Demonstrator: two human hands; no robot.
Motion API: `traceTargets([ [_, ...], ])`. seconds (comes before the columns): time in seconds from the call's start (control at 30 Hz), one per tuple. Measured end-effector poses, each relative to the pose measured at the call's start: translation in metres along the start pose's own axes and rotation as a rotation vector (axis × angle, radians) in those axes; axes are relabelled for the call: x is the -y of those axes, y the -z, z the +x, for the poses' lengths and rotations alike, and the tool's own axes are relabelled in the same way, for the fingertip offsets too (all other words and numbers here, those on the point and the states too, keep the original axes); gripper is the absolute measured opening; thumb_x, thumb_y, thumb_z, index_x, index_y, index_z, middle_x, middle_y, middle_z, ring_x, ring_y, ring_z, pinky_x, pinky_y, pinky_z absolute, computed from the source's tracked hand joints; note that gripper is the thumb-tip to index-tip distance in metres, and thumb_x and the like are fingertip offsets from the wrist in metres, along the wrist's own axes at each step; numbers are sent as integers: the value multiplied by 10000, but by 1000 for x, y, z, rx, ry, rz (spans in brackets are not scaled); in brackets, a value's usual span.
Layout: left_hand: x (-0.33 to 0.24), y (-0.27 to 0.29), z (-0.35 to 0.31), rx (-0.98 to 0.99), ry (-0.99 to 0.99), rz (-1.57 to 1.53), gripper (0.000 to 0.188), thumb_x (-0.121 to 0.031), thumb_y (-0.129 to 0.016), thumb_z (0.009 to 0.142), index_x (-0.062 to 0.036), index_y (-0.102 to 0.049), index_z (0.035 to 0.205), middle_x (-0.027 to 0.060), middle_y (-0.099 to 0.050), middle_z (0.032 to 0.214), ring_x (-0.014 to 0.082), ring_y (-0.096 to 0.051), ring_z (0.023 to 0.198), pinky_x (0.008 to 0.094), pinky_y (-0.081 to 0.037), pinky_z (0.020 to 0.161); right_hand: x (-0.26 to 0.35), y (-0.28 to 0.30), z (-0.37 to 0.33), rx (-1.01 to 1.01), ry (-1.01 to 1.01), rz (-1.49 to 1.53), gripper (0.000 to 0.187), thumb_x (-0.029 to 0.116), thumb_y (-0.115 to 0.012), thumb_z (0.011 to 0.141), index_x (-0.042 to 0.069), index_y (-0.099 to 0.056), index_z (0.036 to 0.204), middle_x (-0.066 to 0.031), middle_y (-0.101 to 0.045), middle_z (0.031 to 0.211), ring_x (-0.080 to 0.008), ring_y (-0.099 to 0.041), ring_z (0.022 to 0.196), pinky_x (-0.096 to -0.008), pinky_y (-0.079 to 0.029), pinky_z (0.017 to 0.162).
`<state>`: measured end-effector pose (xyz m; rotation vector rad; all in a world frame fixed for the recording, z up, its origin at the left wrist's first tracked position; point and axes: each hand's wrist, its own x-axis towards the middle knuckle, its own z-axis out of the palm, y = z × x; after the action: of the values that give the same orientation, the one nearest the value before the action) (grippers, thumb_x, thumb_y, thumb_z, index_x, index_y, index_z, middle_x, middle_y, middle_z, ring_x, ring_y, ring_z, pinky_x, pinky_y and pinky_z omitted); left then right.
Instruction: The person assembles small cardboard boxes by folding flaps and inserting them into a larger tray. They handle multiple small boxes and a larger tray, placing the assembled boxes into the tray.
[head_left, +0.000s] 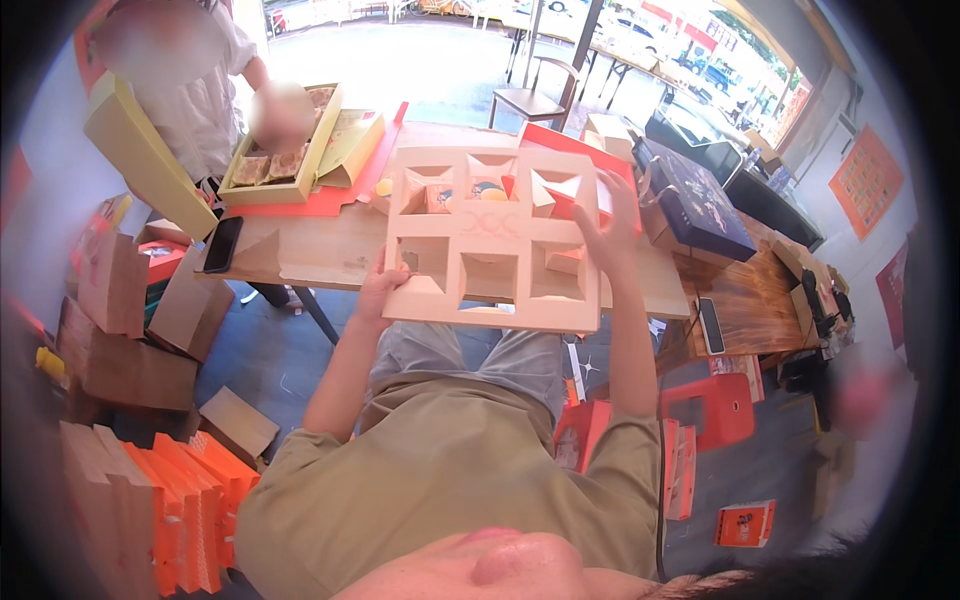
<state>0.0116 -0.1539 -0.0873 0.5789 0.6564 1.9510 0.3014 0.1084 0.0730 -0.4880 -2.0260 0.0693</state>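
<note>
In front of me a pale pink box insert [489,223] with several square openings is held up, tilted, above the table edge. My left hand [378,291] is closed on its lower left edge, the thumb on the front face. At the insert's right edge, my right hand [609,222] has its fingers stretched upward and apart, with the thumb against the edge. Through the upper openings I see small printed packets [487,188] lying behind it. A red box [575,150] on the table is partly hidden by the insert.
Across the table [305,250], a person reaches into a yellow box [293,185] of packets. A phone [222,245] lies at the left, another phone [710,325] at the right. A dark blue box [697,203] stands at the right. Cartons [135,370] and orange bags [190,500] are on the floor.
</note>
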Motion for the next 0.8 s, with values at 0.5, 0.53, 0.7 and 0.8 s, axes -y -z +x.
traceTargets([
  [0.5,15,-59,-19,149,185,291,699,-34,-660,939,-120,-408,1586,57,-652,988,194,-687,964,370,-577,885,-3,104,-181,-117,-938,1213,536,109,-642,1013,5,-431,1495,-103,-668,1049,-167,-659,659,-292,-590,601],
  [0.53,11,-60,-12,137,230,303,663,-60,-657,956,-114,-427,1576,64,-669,1018,194,-684,975,368,-572,889,-8,111,-186,-147,-911,1193,530,105,-640,1015,5,-430,1491,-100,-664,1027,-160,-645,653,-287,-579,593],
  [0.7,-18,-20,53,-129,-621,1311,600,-261,-762,903,-74,-564,1437,145,-659,1239,318,-664,1160,424,-546,957,-19,150,-202,-350,-844,1035,541,91,-631,1024,10,-398,1506,-94,-653,969,-136,-604,647,-267,-542,576],
  [0.8,-49,2,91,-294,-789,1660,604,-305,-807,836,-80,-618,1364,213,-574,1401,390,-579,1291,493,-496,1047,-34,169,-216,-355,-799,985,573,96,-631,1030,10,-370,1532,-88,-642,964,-126,-594,665,-258,-540,582],
])
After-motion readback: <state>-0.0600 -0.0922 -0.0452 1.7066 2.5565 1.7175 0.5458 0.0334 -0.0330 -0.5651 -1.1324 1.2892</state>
